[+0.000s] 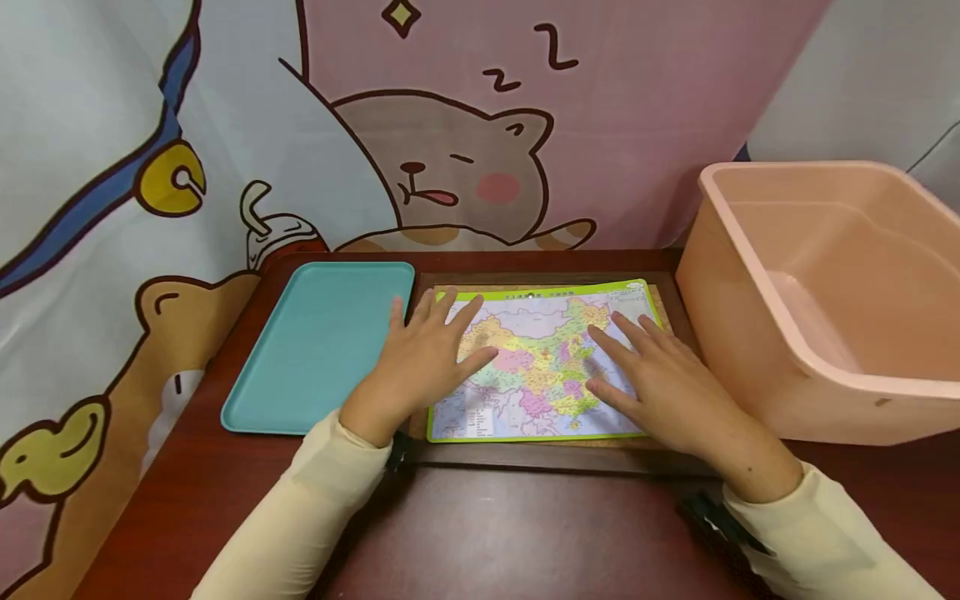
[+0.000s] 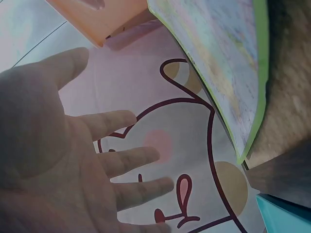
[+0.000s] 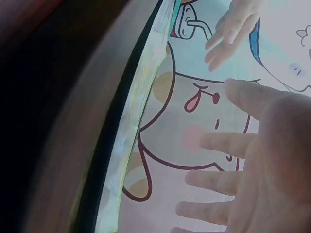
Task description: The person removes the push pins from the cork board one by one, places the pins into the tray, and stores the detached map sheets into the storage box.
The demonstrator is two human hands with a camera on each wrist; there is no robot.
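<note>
A: Head view first. Left hand (image 1: 420,358) flat, fingers straight and spread, lying on the left edge of the map (image 1: 543,367). Right hand (image 1: 663,387) the same: fingers straight, a little apart, resting on the map's right part. Nothing gripped or pinched by either.

B: And the map itself?

A: Flat inside a dark frame (image 1: 555,458) with a cork-like liner showing at the corners, in the middle of the table (image 1: 487,533). Green-bordered, many coloured patches. Teal tray (image 1: 318,346) just left of the frame, touching or nearly so. Pink tub (image 1: 832,292) at the right, just beside the frame. Cartoon cloth (image 1: 420,150) hanging behind.

B: Left wrist view?

A: Seen from under the left hand (image 2: 63,160): palm open, fingers (image 2: 131,160) straight and apart. Map (image 2: 228,63) edge-on above right, green border plain. A corner of the tub (image 2: 97,19) at the top, a bit of tray (image 2: 286,216) at lower right, cloth (image 2: 160,121) filling the rest.

B: Right wrist view?

A: Right hand (image 3: 272,160) open too, fingers (image 3: 214,179) straight and parted. Map (image 3: 141,111) seen as a thin edge beside the blurred dark frame (image 3: 73,121). Left hand (image 3: 233,29) far off at the top, also spread. Contact with the map hard to judge from either wrist view.
</note>
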